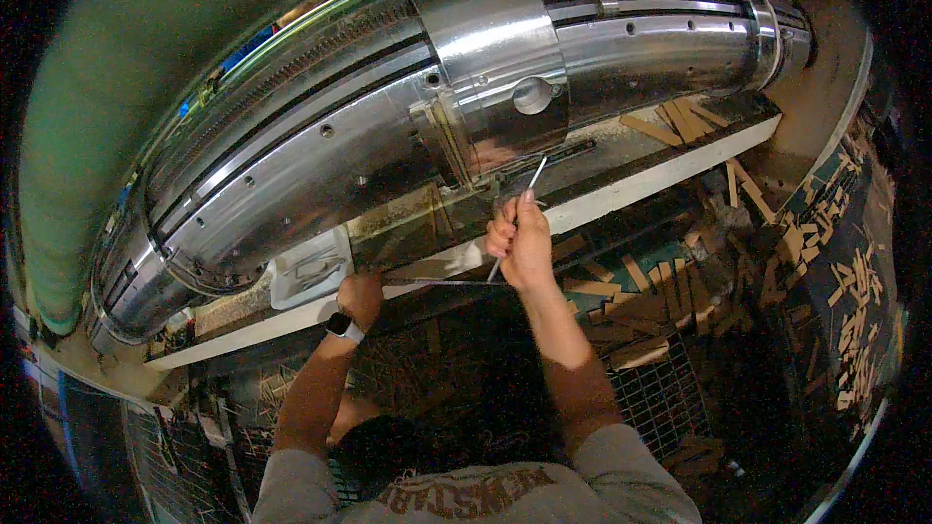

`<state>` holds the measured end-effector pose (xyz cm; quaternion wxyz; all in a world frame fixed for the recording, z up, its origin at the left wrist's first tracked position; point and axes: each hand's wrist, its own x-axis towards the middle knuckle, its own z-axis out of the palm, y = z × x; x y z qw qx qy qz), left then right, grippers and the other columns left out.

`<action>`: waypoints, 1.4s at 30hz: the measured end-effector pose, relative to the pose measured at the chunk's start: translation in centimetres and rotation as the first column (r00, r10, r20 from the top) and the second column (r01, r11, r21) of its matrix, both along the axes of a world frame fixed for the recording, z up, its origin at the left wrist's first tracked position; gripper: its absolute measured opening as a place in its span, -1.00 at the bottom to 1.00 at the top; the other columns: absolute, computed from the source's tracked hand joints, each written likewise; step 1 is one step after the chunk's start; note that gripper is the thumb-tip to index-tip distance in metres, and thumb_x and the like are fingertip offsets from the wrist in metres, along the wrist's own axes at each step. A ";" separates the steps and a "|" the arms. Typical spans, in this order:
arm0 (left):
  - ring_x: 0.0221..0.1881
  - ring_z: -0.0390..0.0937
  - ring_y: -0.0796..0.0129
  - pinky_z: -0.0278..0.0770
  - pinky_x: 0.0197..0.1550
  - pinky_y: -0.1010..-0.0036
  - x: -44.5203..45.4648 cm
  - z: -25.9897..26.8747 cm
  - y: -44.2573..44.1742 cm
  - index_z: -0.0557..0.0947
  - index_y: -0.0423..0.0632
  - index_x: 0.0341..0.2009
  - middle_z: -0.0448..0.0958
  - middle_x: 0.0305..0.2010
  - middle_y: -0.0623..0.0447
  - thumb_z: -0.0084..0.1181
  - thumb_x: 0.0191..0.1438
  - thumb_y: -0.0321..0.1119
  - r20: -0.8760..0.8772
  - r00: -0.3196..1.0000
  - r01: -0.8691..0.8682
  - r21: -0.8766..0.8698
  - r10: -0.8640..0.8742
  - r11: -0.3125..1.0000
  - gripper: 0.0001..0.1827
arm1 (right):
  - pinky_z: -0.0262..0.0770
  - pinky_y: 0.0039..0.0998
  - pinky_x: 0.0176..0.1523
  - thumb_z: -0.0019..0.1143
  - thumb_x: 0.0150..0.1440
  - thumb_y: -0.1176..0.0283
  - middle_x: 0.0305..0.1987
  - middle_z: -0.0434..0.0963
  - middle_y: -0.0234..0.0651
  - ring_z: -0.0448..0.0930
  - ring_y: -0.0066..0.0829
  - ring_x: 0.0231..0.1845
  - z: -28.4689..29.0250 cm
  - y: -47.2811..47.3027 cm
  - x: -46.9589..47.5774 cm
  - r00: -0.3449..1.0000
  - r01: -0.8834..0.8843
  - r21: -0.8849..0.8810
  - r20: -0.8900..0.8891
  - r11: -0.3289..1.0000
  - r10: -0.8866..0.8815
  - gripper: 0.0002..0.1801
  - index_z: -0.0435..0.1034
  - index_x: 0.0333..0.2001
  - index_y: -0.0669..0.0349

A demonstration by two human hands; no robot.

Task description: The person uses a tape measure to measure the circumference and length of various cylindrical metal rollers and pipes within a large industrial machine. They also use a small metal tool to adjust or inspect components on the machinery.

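My right hand [523,240] is closed around a slim pale metal rod [537,173], which slants up toward the steel cylinder. A thin metal strip [444,282] runs from my left hand [360,300] to just below my right hand. My left hand wears a smartwatch and is closed at the strip's left end; its fingers are mostly hidden. Above both hands lies the large polished steel cylinder [291,153] of a machine, with grooves and bolt holes. A wide steel collar [502,36] with a round opening wraps its middle. Against my left hand stands a white plastic tray [336,244] with thin metal pieces [313,271].
A white-edged beam [655,175] runs below the cylinder. Cardboard strips [677,120] lie on its ledge, and more cardboard scraps [641,280] litter the floor. A metal grating [666,393] is at lower right. A green machine housing [109,87] curves along the upper left.
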<state>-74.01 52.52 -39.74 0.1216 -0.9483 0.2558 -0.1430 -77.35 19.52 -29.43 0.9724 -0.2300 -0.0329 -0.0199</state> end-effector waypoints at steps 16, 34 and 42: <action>-0.60 0.43 0.17 0.34 -0.64 0.33 -0.9 2.1 -1.7 0.50 -0.19 -0.36 0.44 -0.66 -0.05 -0.04 -0.16 -0.39 -0.080 0.997 -0.022 -0.019 0.021 1.000 -0.78 | 0.25 -0.35 -0.51 -0.15 0.10 0.26 -0.63 0.32 -0.21 0.36 -0.20 -0.61 4.7 -18.1 3.2 0.634 0.706 -0.392 0.721 -0.590 0.279 -0.70 0.26 -0.53 0.28; -0.59 0.45 0.11 0.40 -0.61 0.29 -0.2 1.9 -1.8 0.49 -0.21 -0.28 0.45 -0.62 -0.12 -0.11 -0.10 -0.44 -0.103 0.993 -0.060 -0.021 0.057 0.998 -0.75 | -0.01 -0.67 -0.68 -0.31 0.17 0.13 -0.72 0.10 -0.53 0.06 -0.73 -0.75 -2.0 0.2 -0.4 0.954 0.272 -0.558 0.053 0.784 -0.293 -0.62 0.10 -0.58 0.15; -0.59 0.45 0.08 0.39 -0.62 0.28 -1.6 3.4 -4.3 0.50 -0.14 -0.27 0.46 -0.58 -0.14 -0.09 -0.12 -0.42 -0.035 0.982 -0.189 -0.061 0.187 0.980 -0.75 | -0.01 -0.61 -0.67 -0.31 0.17 0.12 -0.72 0.02 -0.54 -0.01 -0.69 -0.73 0.2 3.2 -1.3 0.973 0.223 -0.118 -0.040 0.968 -0.229 -0.63 0.10 -0.56 0.13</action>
